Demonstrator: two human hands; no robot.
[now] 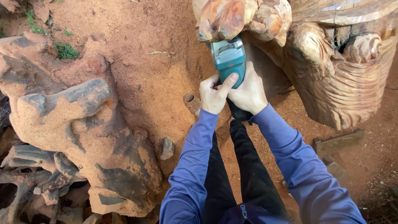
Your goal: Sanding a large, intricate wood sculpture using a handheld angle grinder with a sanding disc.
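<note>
Near: two arms in smooth blue-violet long sleeves reach forward from the bottom edge, above dark trousers. Both wrists angle inward so the hands meet on one tool.

Left hand (212,96): curled around the tool's body from the left, thumb laid diagonally across the teal casing, fingers wrapped under. Firm grasp.

Right hand (249,92): clasped on the same body from the right, knuckles up, back of hand toward the camera, fingers folded round out of sight. Holding tight.

Power tool (228,60): teal, hard plastic housing with a paler ribbed head and a black rear end that runs down between the wrists. Its front end is tucked beneath an overhanging lobe of the carved wood (331,62); the working tip is hidden there.

The carving: large, rounded, pale orange-brown, glossy knobs at top, flank cut with parallel curving ridges, a spiral curl on the right.

Ground: fine reddish sawdust (153,79), loose and powdery. A small ribbed cylinder (191,101) lies just left of the hands. A small grey stone (166,148) sits beside the left forearm.

Farther left: a gnarled root stump (78,124), grey-brown, dusted orange, twisted limbs. Grass tufts (65,51) at the far upper left.
</note>
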